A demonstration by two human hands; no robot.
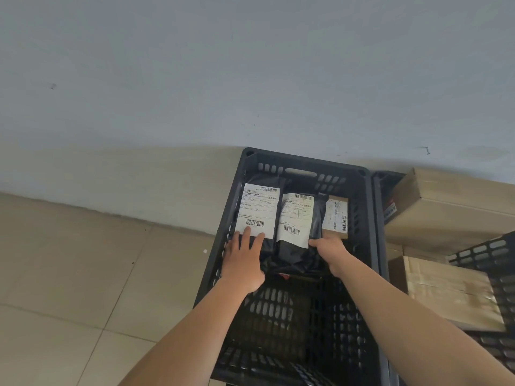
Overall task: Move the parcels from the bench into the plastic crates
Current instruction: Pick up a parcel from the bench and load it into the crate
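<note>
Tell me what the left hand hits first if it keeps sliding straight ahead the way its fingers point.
The left hand lies flat on the left black parcel, fingers on its white label. Straight ahead is more label, then probably the crate's far wall, though depth is unclear.

A dark grey slatted plastic crate (303, 165) fills the lower centre of the frame, its far end holding three parcels side by side. At the left lies a black poly mailer (257, 210) with a large white barcode label facing up, in the middle a second, crumpled black mailer (299, 221) with its own label, and at the right a small brown cardboard box (335, 215) with a white label, close to the crate's right wall.
</note>
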